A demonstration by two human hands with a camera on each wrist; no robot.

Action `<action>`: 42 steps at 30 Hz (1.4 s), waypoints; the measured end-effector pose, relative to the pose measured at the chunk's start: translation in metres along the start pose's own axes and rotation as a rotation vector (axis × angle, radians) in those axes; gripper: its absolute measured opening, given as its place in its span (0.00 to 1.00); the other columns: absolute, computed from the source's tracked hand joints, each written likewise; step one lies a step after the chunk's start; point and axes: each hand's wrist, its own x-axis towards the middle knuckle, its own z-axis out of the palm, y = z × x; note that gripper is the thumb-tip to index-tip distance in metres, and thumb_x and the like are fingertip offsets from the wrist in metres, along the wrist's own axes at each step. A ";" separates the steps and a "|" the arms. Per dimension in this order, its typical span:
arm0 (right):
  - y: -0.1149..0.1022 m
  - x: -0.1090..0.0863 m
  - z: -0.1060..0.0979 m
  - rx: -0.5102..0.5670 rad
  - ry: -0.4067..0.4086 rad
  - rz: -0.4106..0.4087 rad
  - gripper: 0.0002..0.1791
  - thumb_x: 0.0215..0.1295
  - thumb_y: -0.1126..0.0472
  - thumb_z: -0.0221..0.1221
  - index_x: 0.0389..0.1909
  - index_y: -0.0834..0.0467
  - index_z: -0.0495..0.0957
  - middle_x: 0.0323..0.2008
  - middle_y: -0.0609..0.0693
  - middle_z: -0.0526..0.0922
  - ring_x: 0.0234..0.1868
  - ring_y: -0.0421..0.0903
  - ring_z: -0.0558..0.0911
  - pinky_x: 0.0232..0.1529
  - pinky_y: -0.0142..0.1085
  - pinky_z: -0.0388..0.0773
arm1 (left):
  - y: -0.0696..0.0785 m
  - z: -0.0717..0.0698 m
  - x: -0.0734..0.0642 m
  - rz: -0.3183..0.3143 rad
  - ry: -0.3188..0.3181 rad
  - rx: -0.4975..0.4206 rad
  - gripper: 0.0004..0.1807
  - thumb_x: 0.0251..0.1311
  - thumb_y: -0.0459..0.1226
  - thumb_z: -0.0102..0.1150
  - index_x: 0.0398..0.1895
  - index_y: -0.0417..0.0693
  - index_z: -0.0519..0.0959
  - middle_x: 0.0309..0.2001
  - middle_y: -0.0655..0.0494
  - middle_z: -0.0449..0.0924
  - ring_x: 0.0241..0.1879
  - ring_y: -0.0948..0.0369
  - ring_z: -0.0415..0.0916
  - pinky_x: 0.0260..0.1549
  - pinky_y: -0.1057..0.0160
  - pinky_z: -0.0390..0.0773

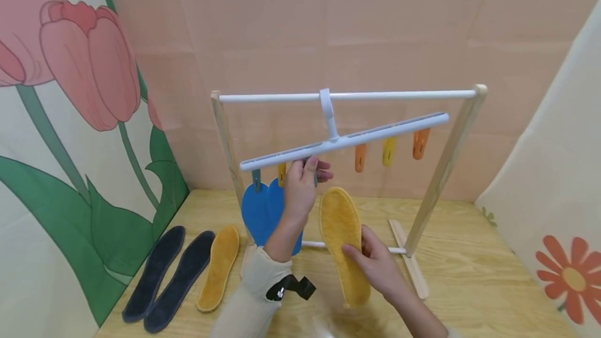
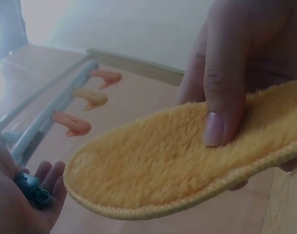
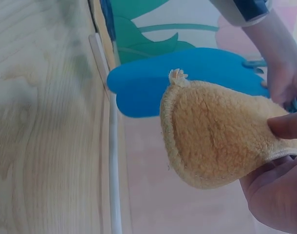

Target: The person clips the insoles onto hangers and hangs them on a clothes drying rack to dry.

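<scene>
My right hand [image 1: 377, 265] holds a fuzzy yellow insole [image 1: 339, 218] upright, thumb on its plush face and fingers behind. My left hand [image 1: 299, 192] is just under the bar of a pale blue clip hanger [image 1: 345, 142], pinching a teal clip [image 2: 27, 184] that hangs from it. The top of the yellow insole is a little to the right of and below this clip. Left of my left hand, two blue insoles [image 1: 257, 210] hang from a grey-blue clip [image 1: 256, 180] and a yellow-orange clip [image 1: 281, 174]. The hanger tilts, its left end lower.
The hanger hooks over the white rod of a wooden rack [image 1: 399, 95]. On its right half hang an orange clip [image 1: 360, 158], a yellow clip [image 1: 388, 151] and another orange one. At the table's left lie two dark insoles [image 1: 179, 280] beside a second yellow insole [image 1: 218, 267].
</scene>
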 end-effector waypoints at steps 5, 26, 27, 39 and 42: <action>-0.001 0.005 0.005 -0.001 -0.012 -0.019 0.22 0.73 0.62 0.60 0.62 0.64 0.69 0.44 0.64 0.85 0.38 0.45 0.86 0.36 0.38 0.85 | 0.000 0.001 0.001 0.008 -0.004 -0.002 0.15 0.78 0.42 0.46 0.54 0.41 0.75 0.42 0.44 0.84 0.39 0.51 0.85 0.45 0.58 0.85; -0.008 0.013 0.015 0.004 -0.051 -0.010 0.21 0.73 0.60 0.60 0.63 0.63 0.69 0.44 0.62 0.85 0.39 0.47 0.86 0.37 0.38 0.85 | 0.003 -0.001 0.002 -0.007 0.000 0.021 0.15 0.79 0.43 0.46 0.52 0.41 0.75 0.42 0.45 0.84 0.39 0.52 0.86 0.46 0.57 0.85; -0.008 0.013 0.015 0.003 -0.053 -0.006 0.21 0.73 0.60 0.60 0.62 0.62 0.70 0.43 0.61 0.86 0.39 0.47 0.86 0.37 0.38 0.85 | 0.003 -0.001 0.002 -0.009 0.002 0.021 0.15 0.79 0.43 0.46 0.52 0.41 0.76 0.41 0.46 0.84 0.39 0.52 0.86 0.46 0.58 0.85; -0.013 0.014 0.020 -0.005 -0.045 -0.002 0.21 0.73 0.61 0.60 0.62 0.61 0.70 0.44 0.60 0.86 0.39 0.47 0.85 0.38 0.38 0.84 | 0.003 -0.002 -0.001 -0.027 -0.005 0.036 0.14 0.79 0.43 0.46 0.52 0.44 0.76 0.41 0.49 0.85 0.39 0.56 0.86 0.47 0.59 0.84; -0.015 0.015 0.020 -0.006 -0.044 0.002 0.21 0.73 0.60 0.61 0.62 0.61 0.70 0.44 0.60 0.85 0.40 0.48 0.85 0.38 0.38 0.84 | 0.004 -0.002 -0.001 -0.036 -0.007 0.037 0.14 0.79 0.44 0.46 0.52 0.46 0.76 0.41 0.51 0.85 0.39 0.56 0.86 0.48 0.59 0.83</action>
